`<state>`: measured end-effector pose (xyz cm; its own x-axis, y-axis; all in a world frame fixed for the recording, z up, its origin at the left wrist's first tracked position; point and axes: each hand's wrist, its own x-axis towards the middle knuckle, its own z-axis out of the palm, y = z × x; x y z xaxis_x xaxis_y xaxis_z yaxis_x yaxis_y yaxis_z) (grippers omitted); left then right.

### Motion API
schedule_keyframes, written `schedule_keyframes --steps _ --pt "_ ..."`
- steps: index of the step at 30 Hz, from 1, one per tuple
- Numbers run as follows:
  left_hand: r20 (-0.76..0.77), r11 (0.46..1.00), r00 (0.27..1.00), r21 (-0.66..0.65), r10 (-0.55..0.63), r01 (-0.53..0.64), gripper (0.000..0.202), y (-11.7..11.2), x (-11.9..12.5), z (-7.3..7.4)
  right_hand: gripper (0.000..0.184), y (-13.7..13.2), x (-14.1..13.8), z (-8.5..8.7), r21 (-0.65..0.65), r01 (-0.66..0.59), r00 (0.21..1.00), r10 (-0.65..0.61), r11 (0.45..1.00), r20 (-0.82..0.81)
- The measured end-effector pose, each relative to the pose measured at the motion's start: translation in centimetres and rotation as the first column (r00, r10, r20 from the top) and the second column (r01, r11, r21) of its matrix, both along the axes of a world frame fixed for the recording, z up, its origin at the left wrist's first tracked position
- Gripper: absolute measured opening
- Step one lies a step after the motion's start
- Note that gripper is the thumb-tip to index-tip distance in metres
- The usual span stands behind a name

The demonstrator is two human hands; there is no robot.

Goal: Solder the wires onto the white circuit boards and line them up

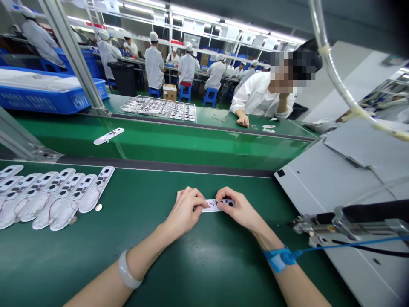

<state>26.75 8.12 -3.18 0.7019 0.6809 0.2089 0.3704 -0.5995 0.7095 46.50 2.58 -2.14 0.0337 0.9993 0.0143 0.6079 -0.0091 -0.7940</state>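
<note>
In front of me, a slim white plastic casing (211, 205) with a circuit board and thin red wires lies crosswise at the table's middle. My left hand (186, 209) pinches its left end, thumb and fingers closed. Over its right part, my right hand (239, 208) also grips it, fingertips around the edges; the fingers hide much of the board. Similar white casings (68, 194) with boards and wires lie overlapping in a row to the left. Beside the nearest one rests a small round metal disc (99, 207) on a wire.
Another casing (108, 136) lies on the green conveyor belt (179, 138) ahead. Beyond are a tray of parts (159, 107), a blue crate (41, 96) and a seated co-worker (260, 91). A screwdriver-like tool (354, 224) and grey machine housing (361, 170) stand right. A blue wrist strap (279, 259) trails a cord.
</note>
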Motion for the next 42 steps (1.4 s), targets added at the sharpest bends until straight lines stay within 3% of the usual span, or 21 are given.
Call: schedule_keyframes --steps 7,12,16,18,21,24,26,28,30,32,34,36,38,42 --pt "-0.148 0.962 0.984 0.239 -0.099 0.132 0.034 -0.3 -0.3 -0.1 0.01 -0.1 -0.3 -0.6 -0.029 0.036 0.998 -0.035 0.999 0.055" --pt "-0.063 0.987 0.994 0.126 -0.089 0.096 0.021 -0.3 -0.4 0.2 0.019 -1.0 0.8 1.1 -0.086 -0.006 0.973 0.026 0.996 0.229" --pt "-0.048 0.997 0.997 0.053 -0.061 0.063 0.028 -0.3 -0.4 0.4 0.016 -1.5 1.3 2.0 -0.147 0.015 0.931 0.04 0.989 0.362" --pt "-0.055 0.998 0.998 0.037 -0.041 0.043 0.024 -0.3 -0.4 0.3 0.018 -1.5 1.4 2.1 -0.142 0.014 0.952 0.03 0.99 0.303" --pt "-0.033 0.997 0.998 0.047 -0.061 0.063 0.022 0.2 -0.7 -0.1 0.02 -1.5 1.6 2.0 -0.182 0.052 0.996 -0.037 0.982 0.084" --pt "0.073 0.998 0.995 0.013 -0.065 0.064 0.023 1.4 -1.0 -0.5 0.015 -1.6 1.6 1.7 -0.267 0.024 0.992 -0.056 0.963 -0.112" --pt "0.196 0.998 0.981 -0.058 -0.009 0.021 0.028 2.4 -1.2 -0.8 0.021 -1.5 1.1 1.3 -0.319 -0.02 0.972 -0.057 0.948 -0.23" --pt "0.361 0.985 0.922 -0.142 0.143 -0.098 0.034 3.5 -1.5 -0.9 0.032 -0.9 0.3 0.6 -0.346 -0.047 0.929 -0.086 0.937 -0.36" --pt "0.501 0.937 0.795 -0.248 0.341 -0.246 0.035 4.6 -2.0 -0.9 0.041 0.3 -0.5 -0.2 -0.314 -0.01 0.873 -0.145 0.949 -0.465" --pt "0.55 0.873 0.68 -0.353 0.485 -0.337 0.037 5.6 -2.5 -1.0 0.046 1.9 -0.8 -0.9 -0.218 0.104 0.805 -0.211 0.97 -0.554" --pt "0.538 0.834 0.641 -0.41 0.548 -0.37 0.041 6.4 -2.9 -1.2 0.049 3.6 -0.7 -1.6 -0.102 0.247 0.734 -0.255 0.964 -0.629" --pt "0.51 0.823 0.649 -0.418 0.564 -0.386 0.043 6.9 -3.2 -1.5 0.051 4.8 -0.6 -2.2 -0.012 0.345 0.691 -0.263 0.938 -0.674" --pt "0.454 0.837 0.708 -0.37 0.541 -0.403 0.041 7.0 -3.2 -1.9 0.052 5.2 -0.8 -2.9 0.046 0.377 0.696 -0.25 0.925 -0.673" --pt "0.282 0.913 0.868 -0.105 0.408 -0.395 0.03 7.1 -3.1 -2.7 0.035 4.8 -2.1 -3.7 0.158 0.319 0.821 -0.189 0.934 -0.539"
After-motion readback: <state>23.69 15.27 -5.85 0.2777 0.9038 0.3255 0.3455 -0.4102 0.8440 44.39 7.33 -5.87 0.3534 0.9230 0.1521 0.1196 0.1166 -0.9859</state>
